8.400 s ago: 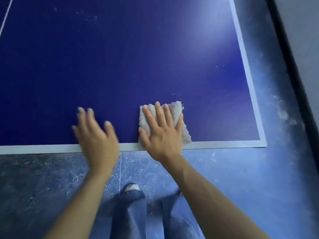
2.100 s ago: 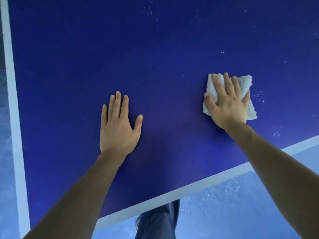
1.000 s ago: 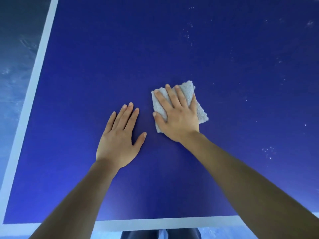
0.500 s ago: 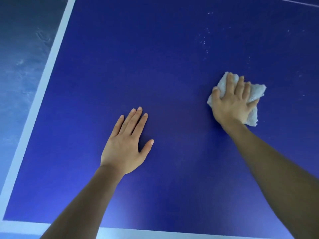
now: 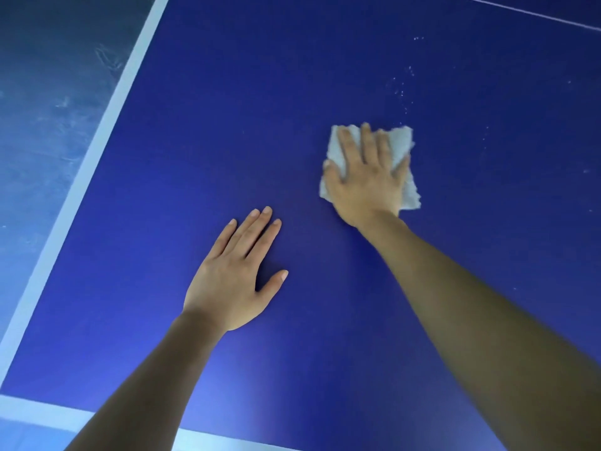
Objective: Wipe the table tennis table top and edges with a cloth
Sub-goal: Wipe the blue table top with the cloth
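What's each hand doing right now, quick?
Left hand: open, flat on the table top, holding nothing.
Right hand: open, straight fingers pressing the cloth onto the table top.

My table (image 5: 292, 92) is a deep, plain blue, paler and washed with glare toward its near edge. A white band (image 5: 107, 115) runs along its left edge and another along the near edge; a thin white line (image 5: 527, 13) crosses the far right corner. Tiny white specks (image 5: 403, 92) dot the blue beyond my cloth (image 5: 403, 141), which is off-white and nubbly. The floor (image 5: 48, 92) is mottled grey-blue with pale scuffs.
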